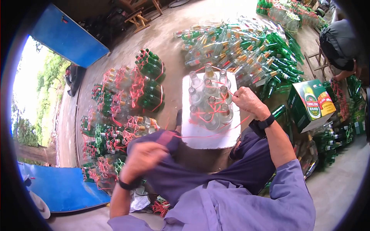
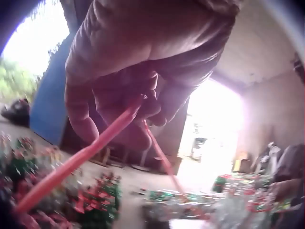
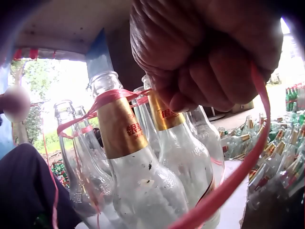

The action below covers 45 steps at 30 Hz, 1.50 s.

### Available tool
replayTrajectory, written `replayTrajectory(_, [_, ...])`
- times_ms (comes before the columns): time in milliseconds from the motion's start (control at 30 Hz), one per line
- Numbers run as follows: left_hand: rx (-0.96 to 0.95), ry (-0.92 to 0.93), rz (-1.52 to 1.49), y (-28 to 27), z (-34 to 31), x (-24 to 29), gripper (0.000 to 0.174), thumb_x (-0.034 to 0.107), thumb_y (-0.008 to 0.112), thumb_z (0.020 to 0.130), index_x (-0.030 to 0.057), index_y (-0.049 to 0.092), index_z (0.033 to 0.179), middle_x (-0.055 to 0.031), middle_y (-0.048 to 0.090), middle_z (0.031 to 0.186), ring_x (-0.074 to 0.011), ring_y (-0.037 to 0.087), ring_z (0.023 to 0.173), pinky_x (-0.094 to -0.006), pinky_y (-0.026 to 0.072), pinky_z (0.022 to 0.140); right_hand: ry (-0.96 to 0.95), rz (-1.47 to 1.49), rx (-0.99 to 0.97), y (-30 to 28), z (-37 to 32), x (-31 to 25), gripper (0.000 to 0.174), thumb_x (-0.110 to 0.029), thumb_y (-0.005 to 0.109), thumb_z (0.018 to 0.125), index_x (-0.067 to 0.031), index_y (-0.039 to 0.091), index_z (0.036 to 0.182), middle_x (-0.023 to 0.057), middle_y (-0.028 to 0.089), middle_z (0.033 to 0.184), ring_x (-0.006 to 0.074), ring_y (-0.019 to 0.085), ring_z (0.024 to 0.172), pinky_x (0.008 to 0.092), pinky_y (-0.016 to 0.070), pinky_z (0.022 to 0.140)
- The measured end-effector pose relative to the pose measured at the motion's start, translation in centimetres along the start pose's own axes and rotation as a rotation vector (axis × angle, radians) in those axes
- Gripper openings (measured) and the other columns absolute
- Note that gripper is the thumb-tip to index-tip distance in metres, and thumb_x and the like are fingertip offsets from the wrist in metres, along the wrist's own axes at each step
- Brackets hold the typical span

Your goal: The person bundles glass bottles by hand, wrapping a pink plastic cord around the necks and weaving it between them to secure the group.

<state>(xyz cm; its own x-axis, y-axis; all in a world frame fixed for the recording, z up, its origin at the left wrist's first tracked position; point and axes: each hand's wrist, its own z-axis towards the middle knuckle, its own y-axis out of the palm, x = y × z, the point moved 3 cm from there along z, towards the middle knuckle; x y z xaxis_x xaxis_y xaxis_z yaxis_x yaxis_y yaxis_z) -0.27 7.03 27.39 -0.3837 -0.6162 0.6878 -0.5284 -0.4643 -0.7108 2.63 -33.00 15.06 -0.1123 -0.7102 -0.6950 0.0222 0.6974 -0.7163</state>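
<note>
Several clear glass bottles stand grouped on a white board, pink-red twine round their necks. My right hand is at the right edge of the group, fingers curled on the twine; the right wrist view shows this hand beside gold-labelled necks, with a strand running from it. My left hand, blurred, is raised over my left thigh. In the left wrist view that hand pinches the pink twine between thumb and fingers.
Tied bundles of green and clear bottles stand on the left. A large pile of loose bottles lies beyond the board. To the right are a green Tsingtao box and a bending person. A blue panel stands upper left.
</note>
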Motion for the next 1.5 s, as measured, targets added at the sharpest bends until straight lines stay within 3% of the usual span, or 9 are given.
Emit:
replayTrajectory(100, [-0.361,0.406,0.448,6.5,3.2,6.1,0.024,0.022,0.069,0.088,0.0088,0.068,0.108,-0.0123,0.064,0.110,-0.0292,0.064,0.088,-0.0408,0.0465,0.080,0.001,0.030,-0.002,0.3,0.0,0.8,0.026,-0.018,0.059,0.081,0.0058,0.069,0.077,0.0297,0.063,0.074,0.0447,0.066,0.072,0.0468,0.0549,0.072])
replayTrajectory(267, [0.088,0.672,0.360,11.5,10.3,10.1,0.035,0.017,0.072,0.083,0.0082,0.064,0.116,-0.0175,0.063,0.122,-0.0337,0.060,0.116,-0.0425,0.0441,0.098,-0.065,0.042,0.070,0.1,-0.4,1.3,0.026,-0.018,0.059,0.084,0.0051,0.071,0.081,0.0302,0.063,0.074,0.0449,0.065,0.072,0.0474,0.0544,0.071])
replayTrajectory(400, [0.268,0.645,0.471,13.5,16.3,9.8,0.046,0.022,0.071,0.083,0.0086,0.060,0.126,-0.0199,0.057,0.134,-0.0389,0.048,0.134,-0.0528,0.0366,0.107,-0.240,0.029,0.158,-1.0,-1.0,1.4,0.031,-0.020,0.063,0.088,0.0049,0.065,0.071,0.0260,0.056,0.063,0.0408,0.059,0.058,0.0456,0.0499,0.059])
replayTrajectory(500, [0.278,0.377,0.661,14.8,19.6,7.2,0.059,0.035,0.069,0.084,0.0132,0.054,0.137,-0.0189,0.041,0.152,-0.0450,0.029,0.145,-0.0732,0.0225,0.107,-0.130,0.173,0.168,-1.0,-0.8,2.4,0.039,-0.027,0.067,0.090,0.0043,0.061,0.067,0.0227,0.049,0.057,0.0350,0.049,0.049,0.0433,0.0453,0.053])
replayTrajectory(733, [0.233,0.315,0.697,14.8,19.8,6.5,0.061,0.038,0.067,0.086,0.0215,0.053,0.143,-0.0119,0.039,0.155,-0.0449,0.024,0.148,-0.0769,0.0213,0.106,-0.173,-0.002,0.295,-0.9,-0.7,2.7,0.040,-0.030,0.066,0.092,0.0028,0.065,0.068,0.0241,0.055,0.061,0.0392,0.058,0.055,0.0438,0.0485,0.055])
replayTrajectory(1000, [0.211,0.300,0.627,14.1,19.7,6.4,0.054,0.031,0.068,0.085,0.0249,0.059,0.138,-0.0115,0.042,0.151,-0.0414,0.026,0.148,-0.0739,0.0321,0.103,-0.157,-0.183,0.273,-1.1,0.9,4.1,0.039,-0.031,0.063,0.094,0.0007,0.070,0.073,0.0215,0.065,0.069,0.0402,0.066,0.069,0.0463,0.0546,0.064])
replayTrajectory(1100, [0.211,0.347,0.523,13.7,19.8,6.3,0.051,0.029,0.069,0.084,0.0231,0.061,0.135,-0.0121,0.044,0.148,-0.0419,0.029,0.147,-0.0651,0.0427,0.101,-0.147,-0.225,0.379,-1.4,1.3,3.7,0.037,-0.030,0.062,0.094,-0.0011,0.068,0.073,0.0212,0.063,0.067,0.0394,0.066,0.069,0.0461,0.0547,0.063])
replayTrajectory(1167, [0.220,0.352,0.483,13.6,19.8,6.5,0.047,0.031,0.068,0.084,0.0241,0.066,0.130,-0.0176,0.048,0.149,-0.0468,0.033,0.144,-0.0474,0.0398,0.113,-0.241,-0.240,0.462,-2.1,1.2,3.0,0.034,-0.028,0.066,0.093,-0.0021,0.064,0.071,0.0194,0.061,0.066,0.0383,0.064,0.066,0.0447,0.0526,0.060])
replayTrajectory(1500, [0.192,0.363,0.429,13.1,19.9,6.5,0.051,0.025,0.068,0.082,0.0220,0.062,0.132,-0.0193,0.047,0.149,-0.0475,0.032,0.144,-0.0501,0.0474,0.105,-0.696,-0.548,0.481,-5.7,6.0,-2.8,0.019,-0.017,0.069,0.085,-0.0076,0.058,0.073,0.0085,0.058,0.072,0.0290,0.064,0.067,0.0403,0.0520,0.059])
